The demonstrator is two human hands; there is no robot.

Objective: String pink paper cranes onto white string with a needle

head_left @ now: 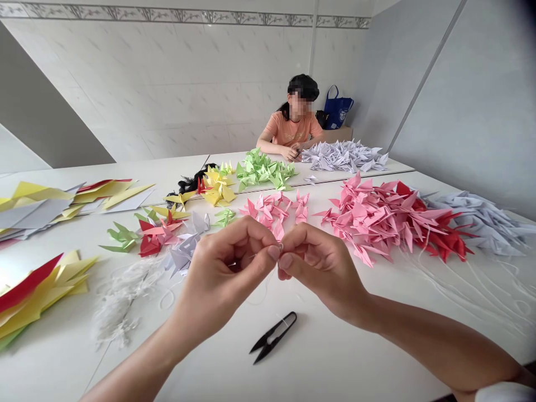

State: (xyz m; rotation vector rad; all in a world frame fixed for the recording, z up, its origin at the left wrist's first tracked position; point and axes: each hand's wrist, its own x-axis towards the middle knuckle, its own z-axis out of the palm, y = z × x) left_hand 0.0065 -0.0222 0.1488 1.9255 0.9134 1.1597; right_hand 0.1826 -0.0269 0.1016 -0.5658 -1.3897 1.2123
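Note:
My left hand [238,262] and my right hand [316,262] meet above the middle of the white table [335,357]. Each pinches thumb against fingers on a small pale loop, with thin white thread [267,287] hanging below. Under them lie black thread snips [274,338], blades pointing to the lower left. Pink folded paper cranes [268,209] sit just beyond my fingertips. A tangle of white thread [121,296] lies left of my left wrist.
Pink and red cranes [377,212] and white ones [481,220] heap at the right, threads trailing. Green cranes [263,169] lie farther back. Colored paper [42,290] is at the left. A person [292,131] sits across the table.

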